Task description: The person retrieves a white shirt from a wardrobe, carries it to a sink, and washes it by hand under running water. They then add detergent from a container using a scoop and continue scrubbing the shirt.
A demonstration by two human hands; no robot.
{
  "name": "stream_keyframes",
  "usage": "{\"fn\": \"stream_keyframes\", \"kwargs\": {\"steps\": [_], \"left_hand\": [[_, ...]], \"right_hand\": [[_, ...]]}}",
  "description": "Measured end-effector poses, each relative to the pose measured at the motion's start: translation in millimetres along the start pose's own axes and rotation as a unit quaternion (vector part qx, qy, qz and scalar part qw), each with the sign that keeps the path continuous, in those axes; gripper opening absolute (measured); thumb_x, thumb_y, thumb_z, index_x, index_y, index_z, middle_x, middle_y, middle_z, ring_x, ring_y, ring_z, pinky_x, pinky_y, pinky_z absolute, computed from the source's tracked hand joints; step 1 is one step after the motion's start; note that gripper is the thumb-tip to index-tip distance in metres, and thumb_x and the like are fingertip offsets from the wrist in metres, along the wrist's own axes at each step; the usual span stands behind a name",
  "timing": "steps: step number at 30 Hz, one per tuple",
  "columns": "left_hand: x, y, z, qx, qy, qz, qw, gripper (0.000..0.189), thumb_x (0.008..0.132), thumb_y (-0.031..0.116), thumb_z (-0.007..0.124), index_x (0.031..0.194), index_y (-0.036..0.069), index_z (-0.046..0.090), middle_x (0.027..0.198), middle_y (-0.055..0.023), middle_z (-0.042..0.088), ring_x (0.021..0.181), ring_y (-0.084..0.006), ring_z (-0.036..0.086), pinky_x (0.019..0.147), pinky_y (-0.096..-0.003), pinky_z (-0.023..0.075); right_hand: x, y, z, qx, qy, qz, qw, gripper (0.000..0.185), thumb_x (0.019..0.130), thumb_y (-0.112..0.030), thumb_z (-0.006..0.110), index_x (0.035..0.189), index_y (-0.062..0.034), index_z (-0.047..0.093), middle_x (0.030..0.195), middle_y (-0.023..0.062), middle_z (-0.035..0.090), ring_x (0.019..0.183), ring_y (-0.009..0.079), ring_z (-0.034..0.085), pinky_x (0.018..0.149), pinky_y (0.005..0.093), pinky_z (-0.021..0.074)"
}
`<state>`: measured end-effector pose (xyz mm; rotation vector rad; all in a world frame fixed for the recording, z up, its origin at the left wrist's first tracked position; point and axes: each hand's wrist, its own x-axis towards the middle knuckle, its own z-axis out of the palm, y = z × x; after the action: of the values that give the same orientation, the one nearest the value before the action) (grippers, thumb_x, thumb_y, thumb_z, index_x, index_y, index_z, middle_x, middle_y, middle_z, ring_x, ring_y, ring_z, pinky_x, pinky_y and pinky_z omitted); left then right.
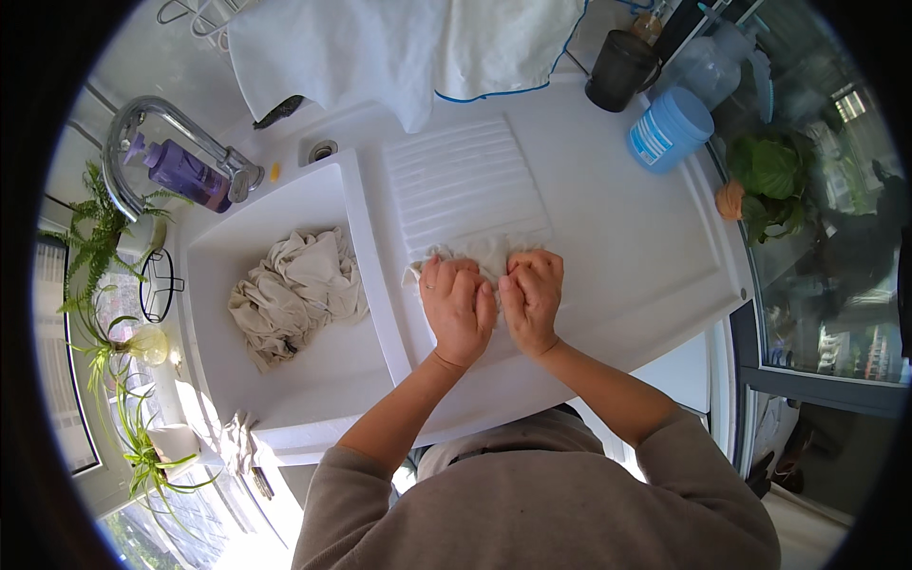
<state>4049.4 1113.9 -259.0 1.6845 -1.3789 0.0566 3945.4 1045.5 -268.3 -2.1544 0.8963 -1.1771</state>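
Observation:
Both hands press a bunched off-white cloth (490, 255) onto the lower end of a white ridged washboard (463, 178), moulded into the sink counter. My left hand (458, 306), wearing a ring, curls its fingers over the cloth's left part. Close beside it, my right hand (531, 299) grips the right part with fingers bent under. Most of the cloth is hidden beneath the hands. In the white basin (349, 385) to the left lies a crumpled heap of cream fabric (299, 292) with a small dark patch.
A chrome faucet (239, 171) and a purple pump bottle (189, 174) stand behind the basin. White towels (399, 50) hang at the back. At the right rear are a dark mug (620, 71) and a blue tub (670, 132). Potted plants (146, 449) line the left window side.

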Motion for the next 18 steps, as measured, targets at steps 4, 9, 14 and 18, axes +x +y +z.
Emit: {"fn": "stream_keyframes", "kwargs": {"steps": [4,9,14,18], "left_hand": [[37,-28,27,0.013,-0.025,-0.053,0.998,0.002,0.081,0.005,0.055,0.081,0.004,0.053,0.083,-0.0129,0.057,0.076,-0.0332,0.053,0.071,-0.0442,0.0413],[109,-65,55,0.045,-0.015,-0.217,0.975,0.029,0.091,0.024,0.044,0.103,0.002,0.059,0.097,-0.0191,0.063,0.088,-0.0376,0.058,0.078,-0.0450,0.0457],[90,-66,44,0.238,-0.038,-0.138,0.961,0.035,0.090,0.031,0.045,0.104,0.004,0.063,0.108,-0.0163,0.060,0.109,-0.0315,0.049,0.097,-0.0488,0.0355],[47,-4,9,-0.070,-0.030,-0.168,0.983,0.024,0.091,0.026,0.048,0.090,0.004,0.057,0.102,-0.0121,0.057,0.111,-0.0374,0.045,0.099,-0.0466,0.0298]], "right_hand": [[53,44,27,-0.067,-0.072,-0.002,0.995,0.018,0.076,-0.012,0.058,0.060,-0.0050,0.054,0.070,0.0078,0.058,0.072,0.0295,0.053,0.063,0.0395,0.0422],[145,75,71,-0.138,-0.152,0.046,0.978,0.023,0.080,-0.025,0.053,0.073,-0.0056,0.064,0.077,0.0114,0.065,0.078,0.0314,0.059,0.077,0.0464,0.0440],[136,74,54,-0.059,-0.271,0.126,0.952,0.031,0.082,-0.031,0.054,0.100,-0.0109,0.069,0.114,0.0159,0.059,0.111,0.0374,0.048,0.095,0.0485,0.0369],[59,21,-8,0.001,-0.108,-0.015,0.994,0.018,0.074,-0.019,0.069,0.086,-0.0077,0.062,0.115,0.0118,0.054,0.113,0.0371,0.041,0.098,0.0458,0.0340]]}}
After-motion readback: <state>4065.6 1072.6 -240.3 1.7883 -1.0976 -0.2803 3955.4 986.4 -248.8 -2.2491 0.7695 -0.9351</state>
